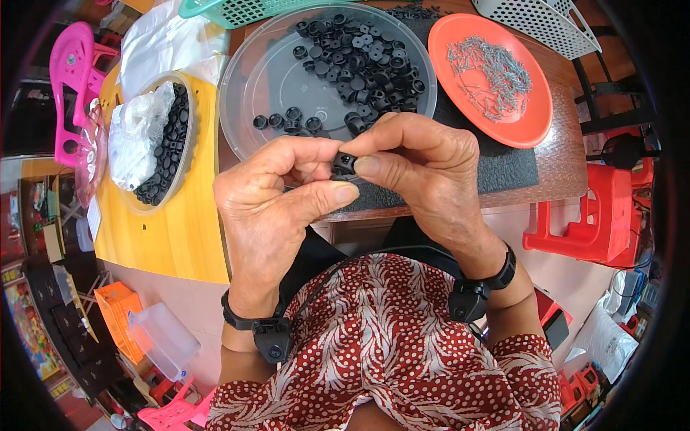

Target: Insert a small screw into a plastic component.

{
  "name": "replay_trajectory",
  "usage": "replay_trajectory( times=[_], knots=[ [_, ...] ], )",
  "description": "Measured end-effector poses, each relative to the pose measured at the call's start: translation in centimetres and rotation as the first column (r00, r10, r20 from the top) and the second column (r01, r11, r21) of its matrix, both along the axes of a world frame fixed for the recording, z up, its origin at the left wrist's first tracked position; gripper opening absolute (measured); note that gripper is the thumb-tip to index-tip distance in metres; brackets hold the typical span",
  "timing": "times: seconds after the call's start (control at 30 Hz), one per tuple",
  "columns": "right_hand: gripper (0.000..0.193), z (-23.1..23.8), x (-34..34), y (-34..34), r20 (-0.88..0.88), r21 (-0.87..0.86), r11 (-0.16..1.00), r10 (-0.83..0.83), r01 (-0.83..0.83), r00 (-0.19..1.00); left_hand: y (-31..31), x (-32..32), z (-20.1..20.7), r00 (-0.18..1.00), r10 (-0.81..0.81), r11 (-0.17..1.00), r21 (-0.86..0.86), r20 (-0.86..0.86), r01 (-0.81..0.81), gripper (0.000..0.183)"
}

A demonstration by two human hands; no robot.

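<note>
Between the fingertips of both hands is a small black plastic part (343, 164) with round openings, held just above the table's near edge. My left hand (277, 190) pinches it from the left with thumb and forefinger. From the right, my right hand (424, 161) grips it between thumb and forefinger. Behind the hands stands a round clear plastic tub (248, 86) with many similar black round parts (359, 61), most heaped at its right side. An orange plate (535, 118) of small silvery screws or pins (492, 75) lies to the right.
On a yellow table (180, 244) at left, an oval container (162, 202) holds black caps and a crumpled clear bag (136, 136). Baskets in green (244, 11) and white (539, 25) stand at the back. A red stool (586, 215) is at right, a pink chair (72, 79) at left.
</note>
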State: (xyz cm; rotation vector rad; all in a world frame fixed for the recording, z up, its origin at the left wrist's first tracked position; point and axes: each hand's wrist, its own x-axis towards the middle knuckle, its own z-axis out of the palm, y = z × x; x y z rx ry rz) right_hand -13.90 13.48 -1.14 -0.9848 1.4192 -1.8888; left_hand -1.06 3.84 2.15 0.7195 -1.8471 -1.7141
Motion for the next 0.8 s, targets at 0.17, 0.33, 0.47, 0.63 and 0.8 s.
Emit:
replay_trajectory(
  times=[0.17,0.33,0.47,0.63,0.8],
  knots=[
    [0.012,-0.3,0.0,0.1,-0.002,0.01,1.0,-0.016,0.016,1.0,0.1,-0.3,0.4,0.998,-0.036,0.999,-0.011,0.047,0.037,0.028],
    [0.012,-0.1,-0.2,0.1,-0.035,0.031,0.999,-0.016,0.017,0.999,-0.1,-0.5,0.1,0.998,-0.053,0.999,0.004,0.038,0.053,0.024],
    [0.011,-0.1,-0.5,0.1,-0.072,0.026,1.0,-0.013,0.015,0.997,-0.4,-0.8,0.2,0.996,-0.081,0.997,0.004,0.043,0.081,0.021],
    [0.011,-0.2,-0.5,0.1,-0.057,0.018,1.0,-0.021,0.022,0.998,-0.5,-1.3,0.1,0.996,-0.086,0.994,0.074,0.011,0.085,0.025],
    [0.012,0.1,-0.4,0.1,-0.105,0.029,0.998,-0.044,0.048,0.993,-0.7,-1.4,-0.6,0.995,-0.08,0.984,0.154,-0.066,0.09,0.029]
  ],
)
